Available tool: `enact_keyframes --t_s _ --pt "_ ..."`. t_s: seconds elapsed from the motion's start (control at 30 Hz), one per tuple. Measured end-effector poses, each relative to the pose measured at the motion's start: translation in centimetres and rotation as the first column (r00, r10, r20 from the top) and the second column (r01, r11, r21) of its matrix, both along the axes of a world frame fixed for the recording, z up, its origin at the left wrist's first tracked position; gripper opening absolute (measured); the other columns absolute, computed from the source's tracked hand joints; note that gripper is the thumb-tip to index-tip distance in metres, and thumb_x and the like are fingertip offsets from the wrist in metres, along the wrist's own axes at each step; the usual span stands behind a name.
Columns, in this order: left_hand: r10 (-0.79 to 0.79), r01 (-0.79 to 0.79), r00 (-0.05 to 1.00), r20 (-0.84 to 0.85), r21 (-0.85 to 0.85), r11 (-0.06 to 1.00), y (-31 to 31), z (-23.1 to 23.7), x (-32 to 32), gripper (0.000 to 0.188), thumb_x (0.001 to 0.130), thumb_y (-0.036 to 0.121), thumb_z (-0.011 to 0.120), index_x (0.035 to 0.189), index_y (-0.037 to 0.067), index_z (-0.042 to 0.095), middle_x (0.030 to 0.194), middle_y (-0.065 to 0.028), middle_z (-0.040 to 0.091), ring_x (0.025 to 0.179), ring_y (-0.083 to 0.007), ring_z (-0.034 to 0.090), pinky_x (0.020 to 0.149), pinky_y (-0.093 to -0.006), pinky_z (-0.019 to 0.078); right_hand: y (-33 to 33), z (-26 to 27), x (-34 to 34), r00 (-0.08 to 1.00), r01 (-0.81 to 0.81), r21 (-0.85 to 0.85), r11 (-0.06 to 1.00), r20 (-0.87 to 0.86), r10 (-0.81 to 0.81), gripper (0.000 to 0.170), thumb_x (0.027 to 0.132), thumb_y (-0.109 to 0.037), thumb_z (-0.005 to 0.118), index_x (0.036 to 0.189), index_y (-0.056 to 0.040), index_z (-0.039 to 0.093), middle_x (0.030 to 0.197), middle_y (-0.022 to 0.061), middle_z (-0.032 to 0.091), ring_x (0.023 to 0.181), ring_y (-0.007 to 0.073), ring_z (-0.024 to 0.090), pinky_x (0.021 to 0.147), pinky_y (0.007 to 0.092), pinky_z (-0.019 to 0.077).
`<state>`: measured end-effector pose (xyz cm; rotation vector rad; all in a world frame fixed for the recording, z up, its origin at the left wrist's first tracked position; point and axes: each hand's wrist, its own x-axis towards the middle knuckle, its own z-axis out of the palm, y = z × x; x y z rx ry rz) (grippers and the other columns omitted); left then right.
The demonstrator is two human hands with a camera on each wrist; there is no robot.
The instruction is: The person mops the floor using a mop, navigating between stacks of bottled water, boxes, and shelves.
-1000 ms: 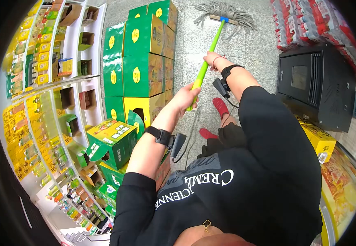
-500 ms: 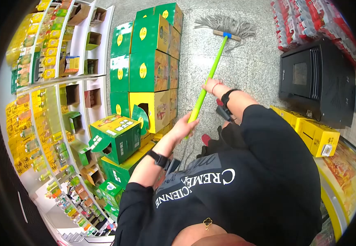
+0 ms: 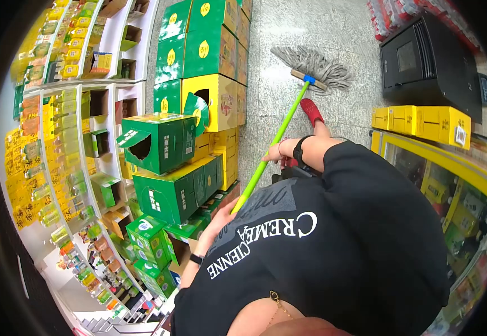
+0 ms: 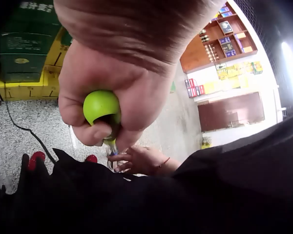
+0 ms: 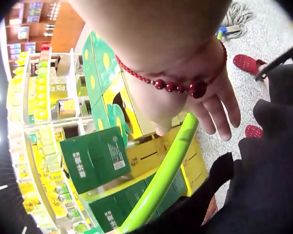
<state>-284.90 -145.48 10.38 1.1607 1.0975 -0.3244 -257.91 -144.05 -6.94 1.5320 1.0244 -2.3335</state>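
A string mop with grey strands (image 3: pixel 325 67) lies on the floor ahead, its wooden bar joined by a blue socket to a bright green handle (image 3: pixel 281 130). My left hand (image 3: pixel 219 223) grips the handle's top end by the left side of my waist. In the left wrist view its fingers wrap round the rounded green end cap (image 4: pixel 101 105). Farther down the handle is my right hand (image 3: pixel 277 152). The handle runs between its thumb and its fingers, which hang loosely straightened (image 5: pixel 215 114) in the right wrist view.
Stacked green and yellow cartons (image 3: pixel 204 50) line the left, with an opened green carton (image 3: pixel 162 143) close by. Stocked shelves (image 3: pixel 95 84) stand beyond. On the right are a black cabinet (image 3: pixel 417 61), yellow boxes (image 3: pixel 442 124) and a glass-fronted case (image 3: pixel 445 173). A red shoe (image 3: pixel 312 112) is near the mop.
The mop head has come closer to my body, and my left hand has drawn back to my waist with the handle's end. The cartons have shifted in view. My right hand's fingers have loosened.
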Motion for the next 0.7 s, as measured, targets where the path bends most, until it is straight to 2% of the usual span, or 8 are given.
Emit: enact_keyframes --t_s 0.2,0.33,0.4,0.43,0.47,0.53,0.57,0.7 --pt "-0.12 0.122 0.992 -0.041 0.045 0.992 -0.8 2.0 -3.3 0.052 0.083 0.017 0.055 0.129 0.003 0.036 0.12 -0.0096 0.05 0.11 -0.0143 0.046 0.094 -0.0256 0.033 -1.6 0.8 -3.0 0.993 -0.09 -0.031 0.995 -0.085 0.087 0.058 0.086 -0.046 0.04 0.126 -0.003 0.037 0.127 0.0164 0.04 0.066 0.0237 0.06 0.059 0.0424 0.0513" --pt "-0.194 0.199 0.979 -0.059 0.089 0.976 0.2 1.9 -2.7 0.052 0.083 0.016 0.055 0.129 0.003 0.036 0.118 -0.0094 0.051 0.108 -0.014 0.046 0.093 -0.0254 0.0334 -1.9 0.2 -2.5 0.998 0.024 -0.001 1.0 -0.063 -0.024 0.06 0.086 -0.046 0.041 0.122 0.0023 0.039 0.123 0.0157 0.044 0.069 0.0237 0.061 0.057 0.0408 0.0501" --pt "-0.123 0.121 0.99 -0.076 -0.025 0.992 0.9 1.8 -1.2 0.051 0.083 0.014 0.054 0.129 0.003 0.036 0.116 -0.009 0.051 0.107 -0.0131 0.045 0.093 -0.0253 0.0326 -2.0 -0.1 -1.6 0.995 0.086 0.011 0.996 -0.058 -0.085 0.061 0.086 -0.046 0.041 0.121 0.0038 0.04 0.121 0.0157 0.046 0.07 0.0237 0.062 0.056 0.0401 0.0498" --pt "-0.18 0.188 0.98 -0.083 0.11 0.976 1.2 1.7 0.0 0.051 0.083 0.013 0.054 0.129 0.003 0.035 0.097 -0.0064 0.057 0.087 -0.0117 0.053 0.078 -0.0232 0.0414 -1.7 0.1 -0.6 0.995 0.086 0.055 0.995 -0.056 -0.083 0.061 0.086 -0.047 0.041 0.118 0.005 0.043 0.12 0.0159 0.047 0.072 0.0234 0.063 0.058 0.0396 0.05" --pt "-0.182 0.191 0.98 -0.086 0.11 0.976 1.7 1.7 1.4 0.051 0.083 0.013 0.054 0.129 0.003 0.035 0.097 -0.0064 0.057 0.087 -0.0117 0.053 0.078 -0.0232 0.0414 -1.4 0.1 0.4 0.995 0.083 0.1 0.992 -0.055 -0.078 0.062 0.085 -0.048 0.04 0.115 0.0062 0.045 0.118 0.016 0.048 0.073 0.0232 0.063 0.059 0.0391 0.0501" --pt "-0.289 0.305 0.946 -0.148 0.098 0.947 3.1 2.7 5.7 0.051 0.083 0.015 0.054 0.13 0.004 0.034 0.073 -0.0019 0.055 0.061 -0.0094 0.052 0.055 -0.022 0.0424 -1.1 -5.5 1.2 0.991 0.136 0.199 0.971 -0.03 -0.133 0.063 0.084 -0.05 0.04 0.108 0.0074 0.05 0.109 0.0191 0.054 0.069 0.0236 0.064 0.063 0.0378 0.0496" --pt "-0.233 0.239 0.967 -0.105 0.046 0.97 3.5 2.1 7.3 0.051 0.084 0.017 0.053 0.131 0.008 0.034 0.059 0.002 0.047 0.044 -0.0075 0.042 0.04 -0.0226 0.0348 -0.4 -6.8 2.8 0.994 0.096 0.265 0.959 0.03 -0.108 0.06 0.084 -0.049 0.041 0.11 0.0038 0.051 0.104 0.0191 0.056 0.066 0.0247 0.063 0.059 0.0385 0.0491" --pt "-0.25 0.249 0.95 -0.187 -0.028 0.968 5.8 0.2 16.2 0.049 0.085 0.019 0.052 0.131 0.013 0.035 0.062 -0.0007 0.048 0.045 -0.0093 0.043 0.042 -0.0239 0.0382 1.0 -4.6 12.2 0.96 0.142 0.32 0.937 0.188 -0.21 0.054 0.083 -0.047 0.044 0.102 0.0021 0.056 0.076 0.0185 0.062 0.055 0.027 0.062 0.051 0.0382 0.049"
